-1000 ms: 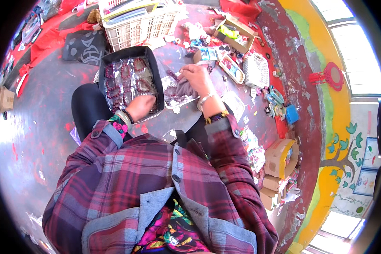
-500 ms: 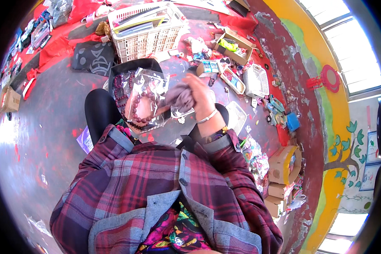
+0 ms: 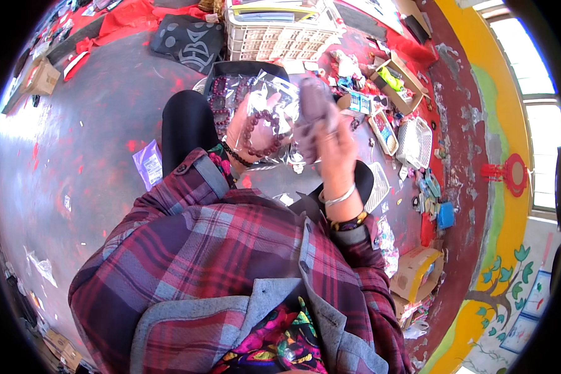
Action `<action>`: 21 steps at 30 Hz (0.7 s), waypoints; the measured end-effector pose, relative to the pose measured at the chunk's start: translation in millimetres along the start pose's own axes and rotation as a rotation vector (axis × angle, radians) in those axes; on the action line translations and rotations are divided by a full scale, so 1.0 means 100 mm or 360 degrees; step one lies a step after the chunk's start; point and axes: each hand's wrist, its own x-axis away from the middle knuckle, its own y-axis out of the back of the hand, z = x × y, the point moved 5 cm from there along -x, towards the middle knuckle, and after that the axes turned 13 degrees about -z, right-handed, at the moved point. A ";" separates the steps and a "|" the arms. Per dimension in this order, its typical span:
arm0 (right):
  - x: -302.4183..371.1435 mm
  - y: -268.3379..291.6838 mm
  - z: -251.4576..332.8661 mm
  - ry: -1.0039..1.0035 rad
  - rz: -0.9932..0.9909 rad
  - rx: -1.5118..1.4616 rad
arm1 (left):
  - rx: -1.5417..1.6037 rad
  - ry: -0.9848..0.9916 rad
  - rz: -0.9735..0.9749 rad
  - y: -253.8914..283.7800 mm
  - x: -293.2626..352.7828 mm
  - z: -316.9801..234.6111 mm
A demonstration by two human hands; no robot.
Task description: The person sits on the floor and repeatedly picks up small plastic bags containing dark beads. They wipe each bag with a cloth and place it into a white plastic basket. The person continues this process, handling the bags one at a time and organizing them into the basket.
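My left hand is closed on a clear plastic bag. A dark red beaded bracelet forms a ring inside the bag, partly over my palm. To its right, my right hand grips a mauve-grey cloth, smeared by motion. The cloth is raised beside the bag's right edge, and I cannot tell whether they touch. Behind my left hand stands a black box, holding more dark red beaded strings in clear bags. My hands hide part of the box.
A cream plastic crate with folders stands beyond the box. On the right are a cardboard box, a white basket and a narrow tray. A purple packet lies by my left knee.
My view has shifted, so the surroundings sit further right and higher. The cloth in my right hand has swung up and away from the bag. My left hand still holds the bagged bracelet.
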 end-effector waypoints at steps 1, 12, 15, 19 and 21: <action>0.03 -0.17 0.04 0.0820 0.0148 0.0458 | 0.0234 -0.0051 -0.0193 -0.01 -0.02 0.02; 0.02 -0.73 -0.14 0.1672 0.0683 0.1440 | -0.0091 -0.0171 -0.0140 0.52 0.00 0.00; -0.10 -0.76 -0.16 0.1611 0.0731 0.1410 | 0.0012 -0.0162 -0.0042 0.48 0.00 -0.03; -0.16 -0.72 -0.17 0.1625 0.0820 0.1370 | 0.0339 -0.0257 0.0200 0.24 0.03 -0.04; -0.17 -0.70 -0.17 0.1709 0.0766 0.1384 | 0.0022 -0.0388 0.0066 0.24 0.00 -0.05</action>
